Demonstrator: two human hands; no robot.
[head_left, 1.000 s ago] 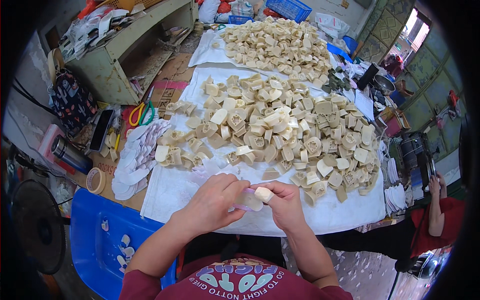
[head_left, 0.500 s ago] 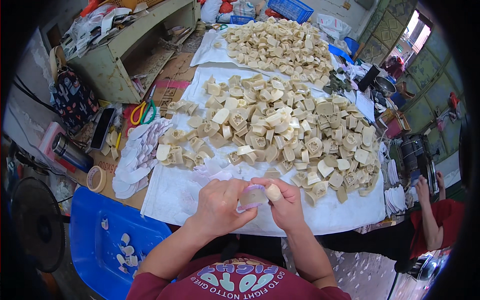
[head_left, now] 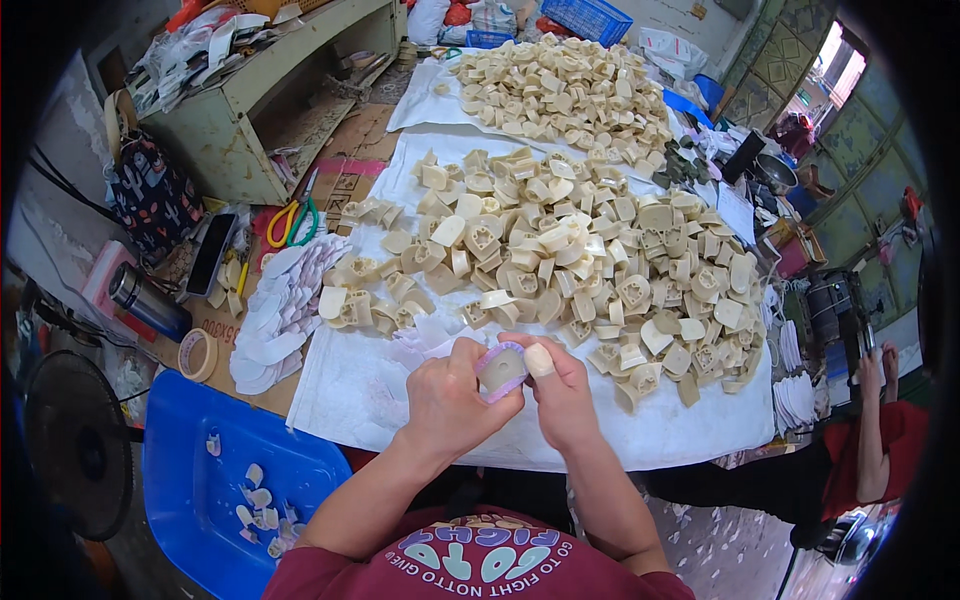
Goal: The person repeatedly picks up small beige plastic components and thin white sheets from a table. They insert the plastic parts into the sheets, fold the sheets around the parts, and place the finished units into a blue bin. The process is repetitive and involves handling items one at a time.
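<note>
Both my hands hold one small cream shoe heel (head_left: 502, 371) with a lilac strip round its edge, just over the near edge of the table. My left hand (head_left: 445, 397) is closed on its left side, fingers curled behind it. My right hand (head_left: 566, 395) pinches the right side, the thumb wearing a pale covering. The heel's flat face is turned up, and its underside is hidden. Beyond my hands lies a big pile of bare cream heels (head_left: 560, 265). Thin pale lilac pieces (head_left: 425, 343) lie on the white cloth (head_left: 345, 385) beside my left hand.
To the left are overlapping white cut-outs (head_left: 275, 315), scissors (head_left: 291, 224), a tape roll (head_left: 198, 355), a phone (head_left: 211, 255) and a flask (head_left: 150, 300). A blue tub (head_left: 180, 500) holds several heels, near a fan (head_left: 80, 445). Another person (head_left: 880, 450) works at the right.
My hands have risen slightly and tilted the heel, so its flat face and lilac rim show more fully. The right thumb now presses at its right edge. The view has shifted a little.
</note>
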